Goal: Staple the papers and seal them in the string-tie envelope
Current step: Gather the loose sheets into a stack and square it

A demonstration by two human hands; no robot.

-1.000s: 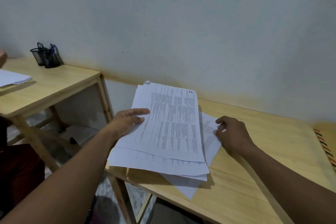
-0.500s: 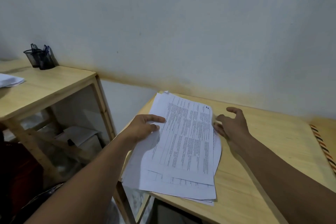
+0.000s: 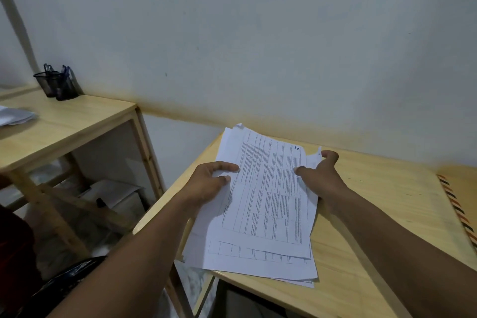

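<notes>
Now, line by line, from my fingers outward:

Left fingers: my left hand pinches the left edge of the papers, fingertips curled on top; the thumb cannot be seen.

Right fingers: my right hand cups the right edge, index finger on the top sheet, thumb hooked round the far corner, the other fingers hidden under the sheets.

Just changed: a second ago the sheets lay fanned, one sticking out to the right under my right hand; half a second ago they had closed up; now both hands squeeze them from the sides into one narrower stack.

Meaning for the task: I judge this is squaring-up before stapling. The near ends are staggered, so the stack is not yet flush.

Papers' place: on the left end of the wooden table, left side and near corner hanging past the table's left edge, over the gap.

Edges: that overhang is the risk; a loose lower sheet could slide off.

Open room: bare tabletop to my right, up to the envelope with a striped border at the far right; the wall is close behind.

Stapler: none in view.

Further out: a second table across the gap, well apart, with a pen holder and other sheets.
</notes>
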